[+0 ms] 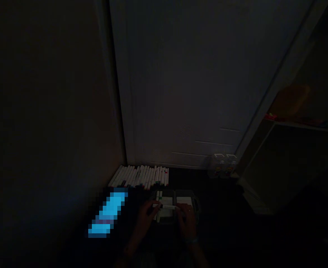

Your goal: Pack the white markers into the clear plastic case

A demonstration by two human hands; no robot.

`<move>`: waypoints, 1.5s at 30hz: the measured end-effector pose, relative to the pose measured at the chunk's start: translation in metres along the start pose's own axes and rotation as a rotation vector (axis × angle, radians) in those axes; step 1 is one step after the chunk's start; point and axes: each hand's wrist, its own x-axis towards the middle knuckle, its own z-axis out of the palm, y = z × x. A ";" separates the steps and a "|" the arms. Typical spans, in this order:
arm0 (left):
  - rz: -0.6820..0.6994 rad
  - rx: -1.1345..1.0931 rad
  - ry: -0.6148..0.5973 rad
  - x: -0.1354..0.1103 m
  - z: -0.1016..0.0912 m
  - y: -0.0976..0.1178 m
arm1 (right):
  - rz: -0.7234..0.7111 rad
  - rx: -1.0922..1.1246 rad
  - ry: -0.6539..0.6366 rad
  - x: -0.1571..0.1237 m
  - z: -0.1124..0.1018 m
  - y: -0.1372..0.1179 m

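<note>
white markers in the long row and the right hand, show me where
long row of white marker pens (138, 176), head view, on the middle barrels
bare right hand (186, 221), head view, on the back of the hand

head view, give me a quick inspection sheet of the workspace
surface: dark surface, too dim to tell its material
job's things: white marker above an open compartment case; row of white markers at the foot of the door
clutter: blurred bright blue patch; two clear containers
hands: left hand and right hand both at the white marker
cables: nothing seen
surroundings: white door, dark wall, cabinet with an orange object on top
</note>
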 end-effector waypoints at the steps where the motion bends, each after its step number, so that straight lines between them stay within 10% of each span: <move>1: -0.013 -0.016 0.002 0.000 0.000 -0.001 | -0.009 -0.004 -0.011 -0.001 0.000 0.000; 10: -0.127 -0.125 0.036 0.004 -0.003 -0.001 | -0.145 -0.085 -0.186 -0.005 0.003 0.004; 24: -0.114 -0.109 -0.005 0.001 0.000 -0.004 | 0.072 0.076 -0.004 -0.005 0.005 0.008; 45: -0.095 -0.139 -0.030 0.002 -0.002 -0.002 | 0.024 0.031 -0.052 -0.005 0.003 0.007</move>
